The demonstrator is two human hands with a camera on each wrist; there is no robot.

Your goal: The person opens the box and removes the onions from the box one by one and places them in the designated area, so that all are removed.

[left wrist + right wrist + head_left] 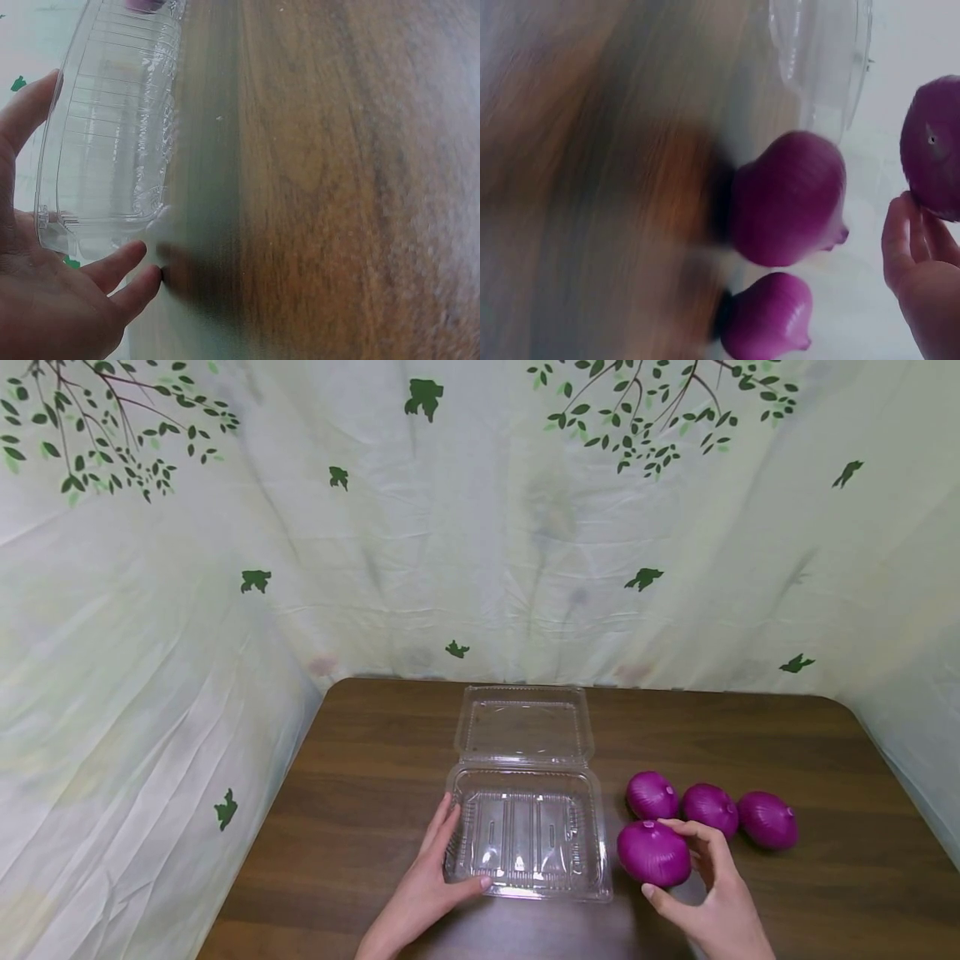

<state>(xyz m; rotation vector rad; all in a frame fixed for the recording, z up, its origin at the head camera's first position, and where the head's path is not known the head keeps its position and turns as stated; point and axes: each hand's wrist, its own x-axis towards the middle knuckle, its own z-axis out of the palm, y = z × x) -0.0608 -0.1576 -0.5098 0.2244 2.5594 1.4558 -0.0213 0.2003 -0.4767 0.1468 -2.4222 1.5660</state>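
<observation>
A clear plastic clamshell container (528, 893) lies on the table with its lid folded back toward the far edge. My left hand (429, 883) touches its near left corner, thumb over the front rim and straight fingers along the left side. In the left wrist view, the fingers of the left hand (60, 285) spread around the container (97, 180). My right hand (712, 889) grips a red onion (654, 853) between thumb and fingers, just right of the container. In the right wrist view, this held onion (936, 146) is raised above the table.
Three more red onions sit in a row behind the right hand: a left one (652, 795), a middle one (709, 810) and a right one (768, 820). The brown wooden table (375, 760) meets a white leaf-patterned curtain (480, 543) at the back and sides.
</observation>
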